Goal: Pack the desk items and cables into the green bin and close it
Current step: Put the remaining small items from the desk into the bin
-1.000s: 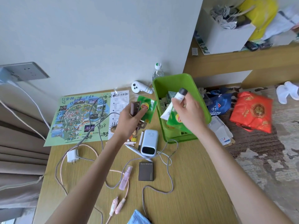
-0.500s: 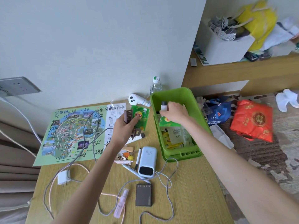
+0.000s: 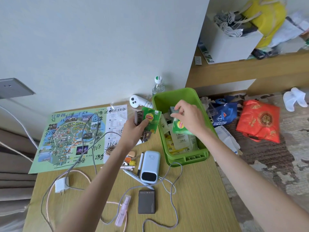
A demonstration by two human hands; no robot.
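The tube now lies in the green bin (image 3: 177,97) (desk's back right corner), so one more item is packed, and the right hand (image 3: 190,119) only pinches a small packet (image 3: 173,110) above it, while the left hand (image 3: 133,131) grips a Lipton sachet (image 3: 151,122) and a hair clip (image 3: 138,117).

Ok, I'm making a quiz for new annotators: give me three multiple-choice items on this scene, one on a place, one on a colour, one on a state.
1. Where is the power bank relative to the green bin? A inside it; B on the desk by its near corner, beside the pens; C behind it.
2. What colour is the spray bottle? A pink; B blue; C black.
3. What is the left hand doing? A lying flat on the desk; B holding a tea packet; C hanging empty.
Answers: 1 B, it lies on the desk next to the pens; 2 A, its body is pink; 3 B, its thumb presses on the green packet.
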